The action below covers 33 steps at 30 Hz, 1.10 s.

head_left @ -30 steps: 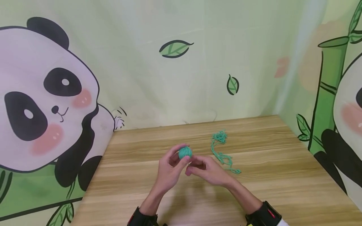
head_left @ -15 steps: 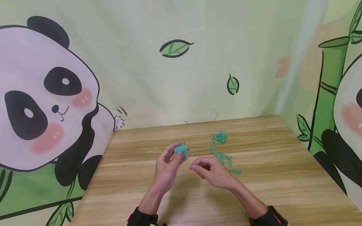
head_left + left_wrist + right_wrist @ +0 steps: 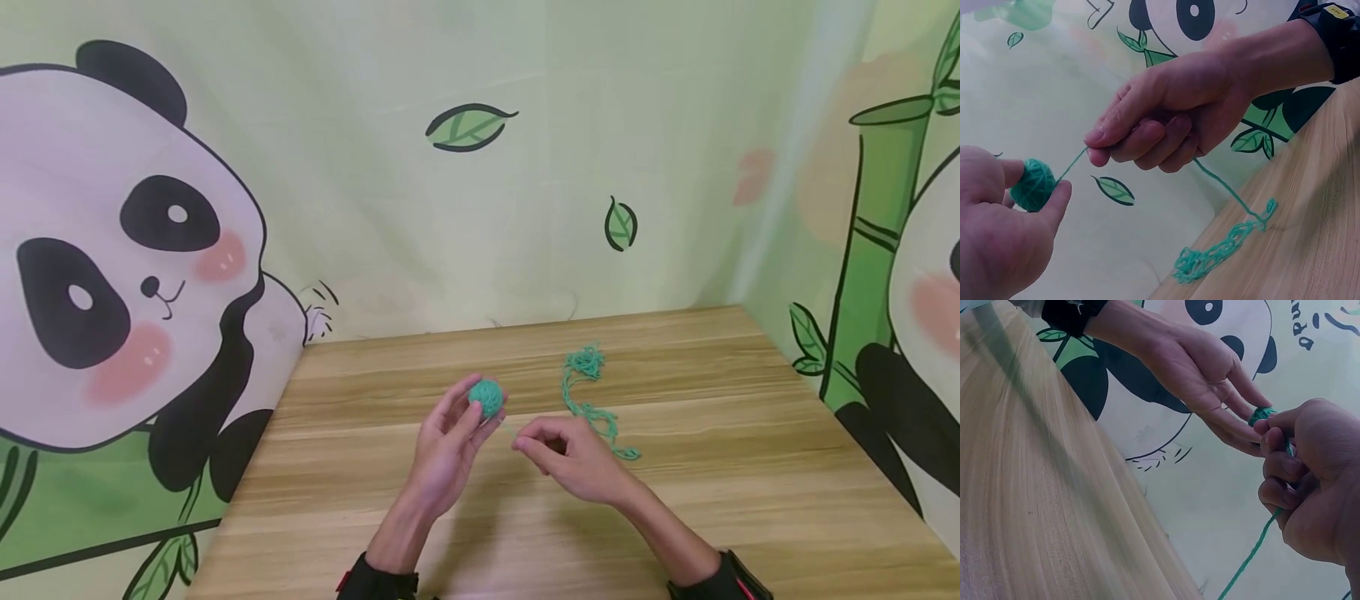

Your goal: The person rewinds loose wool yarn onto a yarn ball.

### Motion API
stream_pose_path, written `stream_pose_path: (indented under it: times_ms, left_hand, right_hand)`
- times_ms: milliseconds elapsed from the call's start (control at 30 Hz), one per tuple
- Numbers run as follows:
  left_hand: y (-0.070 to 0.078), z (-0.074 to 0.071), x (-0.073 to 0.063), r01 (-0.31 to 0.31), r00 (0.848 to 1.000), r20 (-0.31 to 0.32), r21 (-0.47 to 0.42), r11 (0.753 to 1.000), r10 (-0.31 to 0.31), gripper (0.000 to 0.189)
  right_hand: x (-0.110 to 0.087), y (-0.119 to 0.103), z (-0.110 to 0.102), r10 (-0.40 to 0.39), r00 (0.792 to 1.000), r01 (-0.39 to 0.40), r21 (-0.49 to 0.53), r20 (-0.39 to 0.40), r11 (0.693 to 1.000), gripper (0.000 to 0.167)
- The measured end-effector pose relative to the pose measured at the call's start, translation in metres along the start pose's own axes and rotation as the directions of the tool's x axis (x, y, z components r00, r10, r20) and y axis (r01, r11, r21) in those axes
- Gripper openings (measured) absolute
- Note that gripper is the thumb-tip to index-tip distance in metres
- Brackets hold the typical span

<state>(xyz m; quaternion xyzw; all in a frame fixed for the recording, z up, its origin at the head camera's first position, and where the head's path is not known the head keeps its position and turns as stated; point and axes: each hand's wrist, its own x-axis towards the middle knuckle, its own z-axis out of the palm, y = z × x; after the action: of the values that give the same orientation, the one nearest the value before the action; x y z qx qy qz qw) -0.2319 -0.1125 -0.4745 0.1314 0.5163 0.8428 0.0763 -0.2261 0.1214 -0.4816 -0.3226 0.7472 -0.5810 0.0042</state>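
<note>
A small ball of green yarn (image 3: 487,398) is held above the table between the thumb and fingers of my left hand (image 3: 442,454). To its right, my right hand (image 3: 573,458) pinches the yarn strand (image 3: 1071,164) between thumb and forefinger, the other fingers curled in. In the left wrist view the strand runs straight from the ball to those fingertips. From the underside of the right hand the yarn (image 3: 1250,557) leads down. Loose yarn (image 3: 585,363) lies on the table behind the right hand, bunched at its far end and trailing toward me.
The wooden table (image 3: 360,500) reaches back to a fabric backdrop (image 3: 375,208) printed with pandas, leaves and bamboo. More of the backdrop stands along the left and right sides of the table. Black bands (image 3: 382,577) circle both wrists.
My right hand has drawn away from the ball to the right, with a short strand now between them. The ball has turned slightly in my left fingers. The loose yarn lies as before.
</note>
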Motion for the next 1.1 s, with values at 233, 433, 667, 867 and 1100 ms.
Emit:
stream_pose_path:
  times_ms: [233,433,667,867,1100]
  left_hand:
    - [-0.003,-0.001,0.000,-0.063,0.997,-0.040,0.090,0.994,0.067,0.052]
    - [-0.005,-0.004,-0.001,-0.083,0.994,-0.058,0.176,0.981,0.095,0.054]
    - [-0.005,-0.001,-0.005,-0.117,0.993,0.007,0.261,0.958,0.119,0.049]
    - [-0.005,0.003,-0.005,-0.118,0.993,0.016,0.320,0.940,0.119,0.050]
    - [-0.004,0.006,-0.007,-0.145,0.989,0.039,0.356,0.923,0.140,0.047]
  right_hand:
    - [-0.003,-0.007,-0.003,-0.018,1.000,0.018,-0.021,0.010,1.000,0.018]
    - [-0.005,-0.015,-0.007,-0.041,0.999,0.041,-0.037,0.009,0.998,0.017]
    - [-0.006,-0.026,-0.013,-0.032,0.999,0.031,-0.051,-0.010,0.998,0.015]
    - [-0.004,-0.032,-0.018,-0.052,0.999,0.051,-0.067,-0.012,0.996,0.014]
    - [0.000,-0.037,-0.023,-0.100,0.995,0.098,-0.085,-0.014,0.992,0.015]
